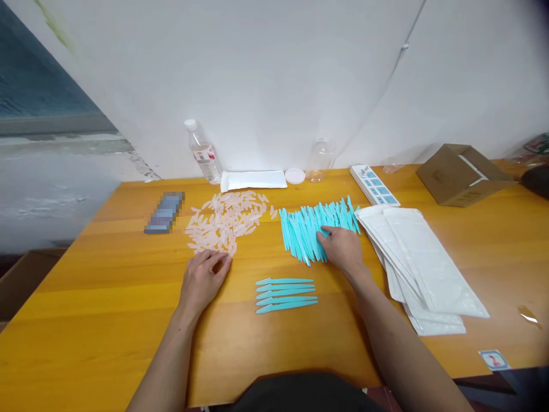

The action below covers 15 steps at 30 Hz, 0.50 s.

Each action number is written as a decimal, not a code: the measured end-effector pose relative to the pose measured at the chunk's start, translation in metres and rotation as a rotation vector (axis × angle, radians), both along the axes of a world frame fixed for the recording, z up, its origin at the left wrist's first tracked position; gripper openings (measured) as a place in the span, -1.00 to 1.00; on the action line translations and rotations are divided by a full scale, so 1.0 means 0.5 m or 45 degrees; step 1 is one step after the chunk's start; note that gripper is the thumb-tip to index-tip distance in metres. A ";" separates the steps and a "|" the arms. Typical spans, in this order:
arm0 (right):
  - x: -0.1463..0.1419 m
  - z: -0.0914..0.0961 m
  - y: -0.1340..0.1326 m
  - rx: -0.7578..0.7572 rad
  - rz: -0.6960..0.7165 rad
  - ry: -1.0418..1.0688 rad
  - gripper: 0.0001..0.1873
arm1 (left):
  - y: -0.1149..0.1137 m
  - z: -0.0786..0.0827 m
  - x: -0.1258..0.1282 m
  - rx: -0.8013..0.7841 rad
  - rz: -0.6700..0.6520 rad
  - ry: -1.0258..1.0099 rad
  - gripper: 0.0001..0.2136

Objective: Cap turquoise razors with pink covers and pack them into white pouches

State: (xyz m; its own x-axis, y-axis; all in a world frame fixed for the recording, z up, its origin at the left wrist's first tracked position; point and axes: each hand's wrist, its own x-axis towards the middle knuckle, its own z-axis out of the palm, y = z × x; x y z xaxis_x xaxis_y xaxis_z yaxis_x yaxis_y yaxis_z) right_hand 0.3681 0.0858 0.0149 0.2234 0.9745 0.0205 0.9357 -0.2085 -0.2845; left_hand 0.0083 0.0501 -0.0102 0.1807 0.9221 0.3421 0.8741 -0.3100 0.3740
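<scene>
My right hand (343, 249) rests on a heap of turquoise plastic sticks (309, 226), its fingers curled onto the sticks at the heap's near right side. My left hand (203, 280) lies palm down on the table at the near edge of a spread of pale pink plastic caps (225, 223), fingertips bent and touching the nearest caps. Whether a cap is pinched in them is hidden. Several turquoise sticks (285, 294) lie in a neat row between my hands, closer to me.
A fanned stack of white pouches (424, 263) lies right of the heap. Along the wall stand a water bottle (203, 151), a white packet (253, 179), a lid (295, 175), a clear jar (321, 160) and a power strip (375, 186). A cardboard box (461, 174) sits far right.
</scene>
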 end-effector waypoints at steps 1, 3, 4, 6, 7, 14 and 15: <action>0.001 -0.001 0.001 -0.010 -0.012 0.017 -0.56 | 0.000 -0.001 0.000 -0.007 -0.005 0.014 -0.78; 0.002 -0.004 0.005 -0.024 -0.037 0.064 -0.57 | 0.001 -0.002 0.000 -0.026 0.002 0.033 -0.78; 0.003 -0.005 0.007 -0.024 -0.048 0.082 -0.58 | 0.001 -0.002 0.000 -0.036 0.013 0.040 -0.78; 0.003 -0.006 0.011 -0.020 -0.065 0.089 -0.59 | 0.000 0.000 0.000 -0.057 0.034 0.059 -0.78; 0.002 -0.006 0.013 -0.018 -0.071 0.084 -0.59 | 0.000 0.001 0.000 -0.066 0.036 0.068 -0.78; -0.004 -0.005 0.030 -0.010 -0.114 0.081 -0.59 | 0.005 0.014 0.014 -0.026 0.049 0.144 -0.73; -0.004 -0.006 0.033 -0.009 -0.123 0.087 -0.59 | 0.009 0.014 0.017 -0.015 0.047 0.156 -0.73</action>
